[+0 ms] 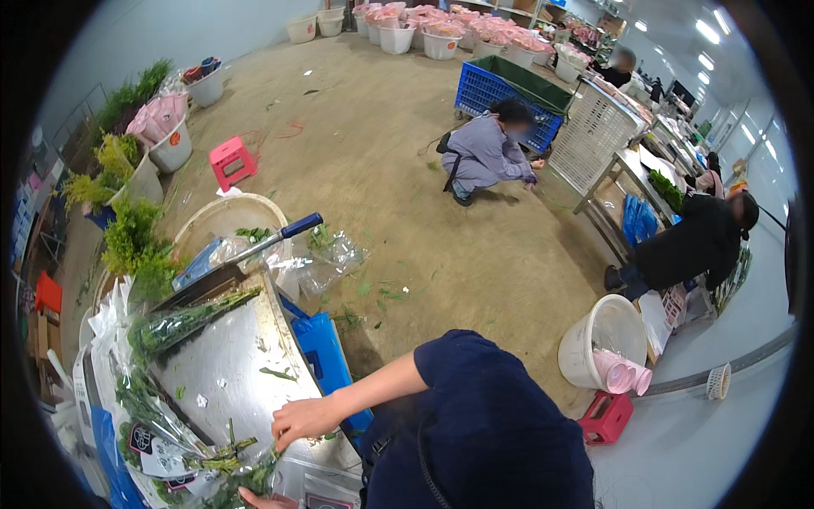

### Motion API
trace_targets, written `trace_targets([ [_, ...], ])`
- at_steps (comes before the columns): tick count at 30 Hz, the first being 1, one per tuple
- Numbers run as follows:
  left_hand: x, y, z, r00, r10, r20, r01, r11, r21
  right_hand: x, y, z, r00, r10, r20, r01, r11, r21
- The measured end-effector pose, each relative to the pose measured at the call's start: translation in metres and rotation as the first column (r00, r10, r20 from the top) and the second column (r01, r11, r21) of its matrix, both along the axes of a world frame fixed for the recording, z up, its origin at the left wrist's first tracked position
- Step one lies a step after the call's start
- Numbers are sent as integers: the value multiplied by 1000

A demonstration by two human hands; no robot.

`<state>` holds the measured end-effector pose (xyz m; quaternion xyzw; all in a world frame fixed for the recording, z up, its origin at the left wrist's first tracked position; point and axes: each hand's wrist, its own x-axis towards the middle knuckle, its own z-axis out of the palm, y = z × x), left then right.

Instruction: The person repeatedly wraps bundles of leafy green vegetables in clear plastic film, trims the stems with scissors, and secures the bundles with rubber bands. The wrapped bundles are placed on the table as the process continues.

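My right hand (306, 420) reaches over the steel tabletop (248, 343), its fingers pinched at the upper edge of a leafy green bunch (245, 480) in a clear plastic sleeve. My left hand (270, 501), partly cut off by the bottom of the view, holds the same bunch lower down. Just left of it, tied cut stems (222, 458) stick out of another sleeved bunch. A further sleeved bunch of greens (184, 321) lies across the far part of the table, beside a lever cutter with a blue handle (302, 225). Loose leaf scraps are strewn on the steel.
Beyond the table stands a large round tub (191, 219) with plastic wrap. A pink stool (233, 162) is farther off. One person (486, 153) squats by a blue crate cart (480, 89); another (687, 242) bends at the right-hand bench. A white bucket (575, 347) and red stool (604, 417) stand at right.
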<state>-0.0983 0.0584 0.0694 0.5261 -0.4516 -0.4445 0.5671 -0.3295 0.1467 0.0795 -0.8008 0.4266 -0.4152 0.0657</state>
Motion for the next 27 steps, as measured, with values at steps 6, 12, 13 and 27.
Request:
trace_targets([
  [6,9,20,19,981,190,-35,-188,981,47,25,-20,-8,985,170,26,-168,982,-83],
  [12,29,23,17,975,224,15,-224,975,4,50,-42,-9,954,247,-172,-251,968,-6],
  [13,42,17,2,972,228,50,-227,974,-26,54,-44,-3,940,267,-213,-264,964,39],
  [27,41,54,37,964,189,187,-233,939,252,81,-52,-17,742,670,-8,-647,720,250],
])
